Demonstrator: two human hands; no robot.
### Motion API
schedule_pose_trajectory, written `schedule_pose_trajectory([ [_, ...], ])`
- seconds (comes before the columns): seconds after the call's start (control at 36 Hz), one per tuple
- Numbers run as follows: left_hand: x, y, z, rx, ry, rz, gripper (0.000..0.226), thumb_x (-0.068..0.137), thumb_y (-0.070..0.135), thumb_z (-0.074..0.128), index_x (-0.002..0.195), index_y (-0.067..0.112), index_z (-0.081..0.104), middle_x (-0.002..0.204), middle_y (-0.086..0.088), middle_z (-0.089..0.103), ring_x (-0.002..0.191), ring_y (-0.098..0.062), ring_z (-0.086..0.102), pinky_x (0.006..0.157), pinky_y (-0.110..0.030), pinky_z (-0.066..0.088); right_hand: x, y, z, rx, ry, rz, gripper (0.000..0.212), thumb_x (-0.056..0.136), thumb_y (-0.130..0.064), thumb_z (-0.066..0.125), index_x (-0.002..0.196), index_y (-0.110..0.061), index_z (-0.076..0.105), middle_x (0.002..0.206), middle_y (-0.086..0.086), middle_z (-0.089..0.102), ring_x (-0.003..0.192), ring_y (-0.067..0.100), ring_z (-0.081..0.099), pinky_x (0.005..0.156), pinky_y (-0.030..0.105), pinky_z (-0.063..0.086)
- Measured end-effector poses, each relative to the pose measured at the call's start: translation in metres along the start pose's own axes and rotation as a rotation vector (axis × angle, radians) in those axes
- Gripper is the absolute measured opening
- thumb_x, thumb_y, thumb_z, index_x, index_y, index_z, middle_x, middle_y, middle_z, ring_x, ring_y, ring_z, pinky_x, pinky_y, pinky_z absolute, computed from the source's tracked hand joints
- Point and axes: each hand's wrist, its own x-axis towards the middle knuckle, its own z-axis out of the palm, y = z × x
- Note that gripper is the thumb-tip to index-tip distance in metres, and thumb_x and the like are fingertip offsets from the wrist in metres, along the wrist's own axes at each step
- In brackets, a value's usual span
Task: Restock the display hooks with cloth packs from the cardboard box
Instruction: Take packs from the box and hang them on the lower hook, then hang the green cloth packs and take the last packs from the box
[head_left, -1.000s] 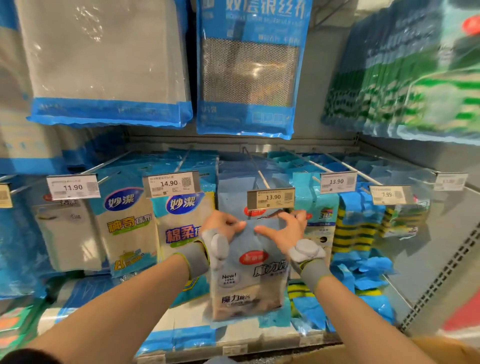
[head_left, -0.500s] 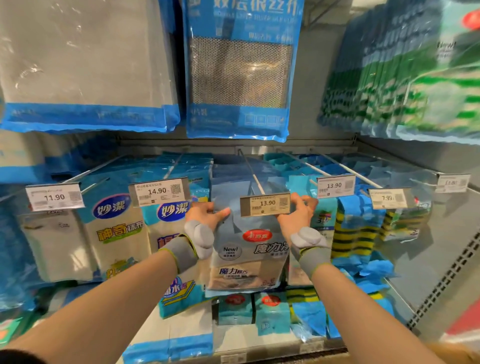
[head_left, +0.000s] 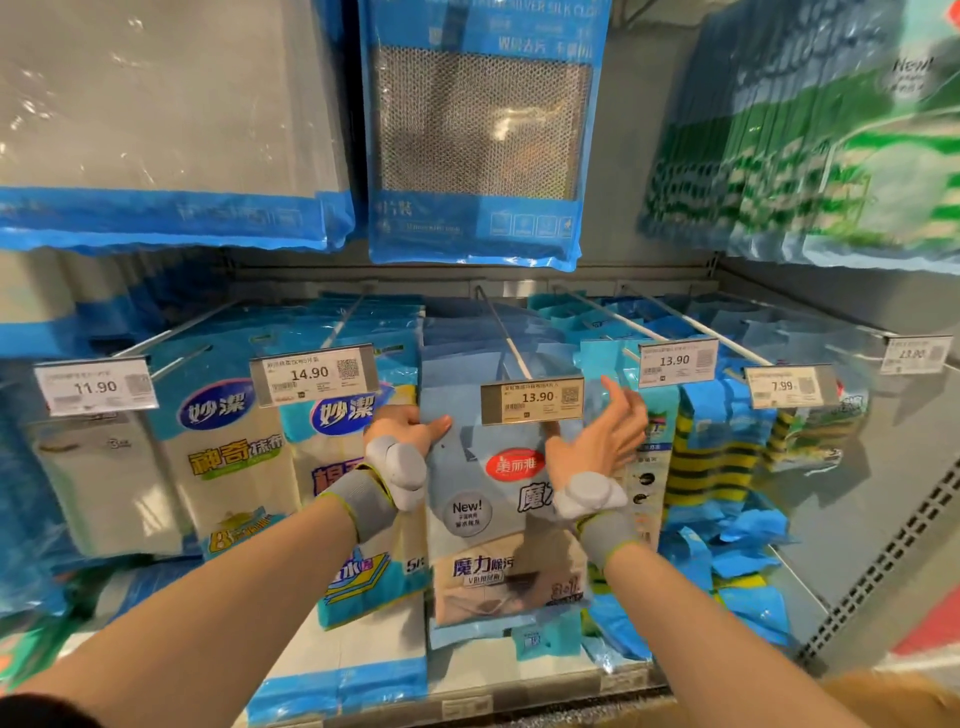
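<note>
- Looking at a pale-blue cloth pack (head_left: 493, 499) with a red oval logo, hanging at the very front of the middle hook (head_left: 503, 338), top edge tucked behind the 13.90 price tag (head_left: 532, 401).
- Gripping its upper left edge with the left hand (head_left: 402, 430): thumb flat across the front, fingers out of sight behind.
- Just beside the pack's upper right edge, under that tag, showing the right hand (head_left: 597, 441), palm turned inward, fingers spread loose, holding nothing. Can't tell if it's actually touching the plastic.
- Wearing grey wristbands (head_left: 363, 501), a pale pod on each.
- Off to the left, white-and-blue packs (head_left: 234, 457) under a 14.90 tag (head_left: 311, 373).
- Off to the right, yellow-and-black striped packs (head_left: 717, 457) by a 7.99 tag (head_left: 784, 385).
- Up top, a big blue-framed mesh pack (head_left: 478, 130) dead centre.
- Bottom right corner, just a sliver of tan cardboard box (head_left: 898, 696).
</note>
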Motion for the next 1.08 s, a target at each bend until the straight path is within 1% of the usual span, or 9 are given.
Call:
schedule_pose_trajectory([
  [0.11,0.006,-0.002,0.004,-0.011,0.009,0.004,0.038,0.083,0.031,0.067,0.111,0.006,0.065,0.114,-0.016,0.067,0.104,-0.034,0.062,0.094,-0.046,0.050,-0.041,0.047,0.006,-0.184,-0.227,-0.371,0.057,0.079,-0.057,0.053,0.124,-0.024,0.045,0.145,0.014,0.030,0.134,0.032,0.022,0.108,0.058,0.025],
  [0.22,0.007,0.000,0.008,0.047,0.055,0.079,0.039,0.087,0.032,0.062,0.116,0.005,0.061,0.118,-0.014,0.063,0.109,-0.032,0.058,0.095,-0.040,0.048,-0.041,0.067,0.017,-0.404,-0.368,-0.481,0.062,0.078,-0.066,0.043,0.137,-0.049,0.031,0.155,0.006,0.012,0.142,0.034,0.001,0.108,0.059,0.010],
  [0.36,0.012,-0.010,0.010,-0.001,0.068,0.022,0.046,0.088,0.028,0.062,0.127,0.006,0.049,0.130,-0.015,0.055,0.120,-0.032,0.052,0.103,-0.038,0.040,-0.015,0.048,0.038,-0.739,-0.682,-0.310,0.077,0.086,-0.044,0.057,0.147,-0.043,0.009,0.158,0.008,-0.015,0.141,0.040,-0.023,0.112,0.066,0.008],
  [0.58,0.007,-0.026,0.014,-0.029,0.058,-0.118,0.039,0.091,0.029,0.055,0.124,0.009,0.050,0.123,-0.016,0.059,0.115,-0.034,0.056,0.100,-0.038,0.044,-0.013,0.043,0.058,-0.772,-0.645,-0.221,0.080,0.089,-0.030,0.054,0.144,-0.051,0.000,0.158,0.003,-0.016,0.144,0.032,-0.021,0.108,0.071,0.000],
  [0.69,0.005,-0.033,0.019,-0.029,0.012,-0.113,0.029,0.081,0.030,0.049,0.095,0.010,0.064,0.094,-0.014,0.069,0.077,-0.027,0.070,0.063,-0.028,0.058,-0.018,0.048,0.031,-0.539,-0.587,-0.382,0.074,0.086,-0.019,0.057,0.145,-0.044,0.021,0.157,0.011,0.001,0.145,0.033,0.000,0.112,0.060,0.018],
  [0.78,-0.017,-0.032,0.028,-0.074,-0.112,-0.141,0.018,0.096,0.015,0.045,0.081,0.015,0.053,0.068,-0.004,0.058,0.029,-0.001,0.051,0.028,-0.009,0.032,-0.030,0.071,0.000,-0.283,-0.567,-0.393,0.064,0.084,-0.003,0.055,0.139,-0.031,0.041,0.148,0.015,0.022,0.135,0.035,0.019,0.108,0.048,0.029],
  [0.92,-0.061,-0.052,0.077,-0.103,-0.334,-0.195,0.017,0.099,0.013,0.042,0.106,0.009,0.057,0.063,-0.003,0.057,0.032,-0.007,0.050,0.032,-0.010,0.036,-0.053,0.124,-0.065,-0.403,-0.543,-0.104,0.035,0.091,-0.011,0.051,0.124,-0.019,0.057,0.133,0.013,0.036,0.127,0.033,0.027,0.105,0.040,0.028],
  [1.0,-0.090,-0.061,0.112,-0.132,-0.488,-0.284,0.029,0.101,0.014,0.037,0.122,0.000,0.052,0.073,-0.008,0.066,0.054,-0.015,0.063,0.064,-0.021,0.055,-0.062,0.154,-0.100,-0.394,-0.567,0.039,0.028,0.091,-0.010,0.053,0.117,-0.015,0.062,0.124,0.015,0.045,0.119,0.034,0.038,0.103,0.033,0.026],
  [1.08,-0.121,-0.072,0.149,-0.030,-0.602,-0.287,0.036,0.099,0.016,0.042,0.129,-0.002,0.050,0.075,-0.002,0.058,0.055,-0.010,0.058,0.046,-0.015,0.047,-0.071,0.184,-0.135,-0.344,-0.591,0.143,0.024,0.089,-0.007,0.056,0.110,-0.010,0.066,0.118,0.016,0.054,0.112,0.033,0.050,0.105,0.043,0.033],
])
